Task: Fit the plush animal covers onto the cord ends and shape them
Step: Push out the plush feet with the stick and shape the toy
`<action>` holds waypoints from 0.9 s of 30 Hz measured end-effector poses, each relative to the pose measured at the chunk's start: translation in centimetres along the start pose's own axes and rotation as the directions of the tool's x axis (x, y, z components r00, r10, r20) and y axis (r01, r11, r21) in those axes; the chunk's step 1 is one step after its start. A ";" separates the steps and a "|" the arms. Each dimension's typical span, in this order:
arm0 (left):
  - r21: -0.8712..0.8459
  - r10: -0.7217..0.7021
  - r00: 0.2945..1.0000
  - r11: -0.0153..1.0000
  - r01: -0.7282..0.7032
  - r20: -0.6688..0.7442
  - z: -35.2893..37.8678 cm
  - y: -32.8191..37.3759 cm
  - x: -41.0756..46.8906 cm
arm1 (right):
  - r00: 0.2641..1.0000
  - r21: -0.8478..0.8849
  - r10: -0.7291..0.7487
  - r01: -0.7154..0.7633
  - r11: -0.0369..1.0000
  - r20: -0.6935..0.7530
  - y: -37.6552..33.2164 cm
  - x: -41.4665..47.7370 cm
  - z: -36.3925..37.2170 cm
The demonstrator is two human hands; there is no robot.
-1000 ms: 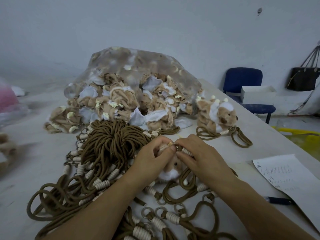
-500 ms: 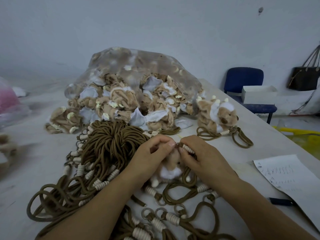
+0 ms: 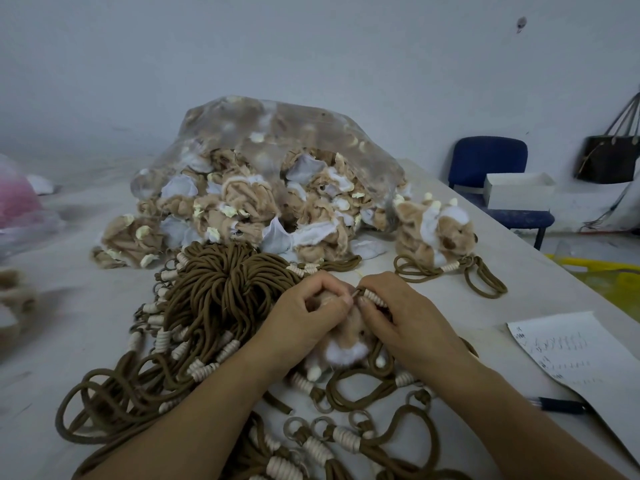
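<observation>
At lower centre, the left hand (image 3: 308,318) pinches the plush cover (image 3: 346,344) at its top while the right hand (image 3: 408,318) grips the wrapped cord end (image 3: 375,298) beside it; best hold the opening steady and feed the cord in straight.

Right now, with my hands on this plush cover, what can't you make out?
Head view, all of these:
Where the cord end enters the plush cover: hidden by the left hand and right hand.
Writing on the paper sheet: too small to read.
The pen: one end hidden under the sheet.
The pink bag: blurred, cut by the left edge.
</observation>
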State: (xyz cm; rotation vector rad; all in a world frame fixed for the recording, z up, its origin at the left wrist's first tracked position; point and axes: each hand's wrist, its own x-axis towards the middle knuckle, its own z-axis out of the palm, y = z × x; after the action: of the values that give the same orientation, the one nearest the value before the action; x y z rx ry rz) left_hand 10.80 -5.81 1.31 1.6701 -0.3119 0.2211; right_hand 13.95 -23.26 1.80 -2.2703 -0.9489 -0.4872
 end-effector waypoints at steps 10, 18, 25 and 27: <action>-0.026 -0.063 0.996 0.998 0.061 -0.065 -0.2 0.0 0.3 | 0.978 -0.123 -0.058 0.034 0.992 -0.199 -0.1 0.2 -0.4; -0.186 -0.177 0.966 0.972 0.142 -0.189 0.0 -0.2 0.7 | 0.975 -0.397 -0.078 -0.011 0.918 -0.207 -2.0 0.2 0.6; -0.303 -0.232 0.946 0.940 0.157 -0.228 0.9 -0.3 0.9 | 0.975 -0.420 -0.029 -0.069 0.905 -0.222 -2.5 0.1 2.4; -0.379 -0.263 0.933 0.912 0.157 -0.246 0.8 -0.3 1.0 | 0.975 -0.361 -0.034 -0.048 0.931 -0.220 -2.1 0.2 2.1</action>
State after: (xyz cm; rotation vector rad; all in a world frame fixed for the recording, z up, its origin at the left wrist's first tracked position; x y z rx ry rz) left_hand 11.83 -6.68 1.29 1.2779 0.0559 0.2302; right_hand 12.71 -20.59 1.16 -2.4734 -0.7856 -0.9634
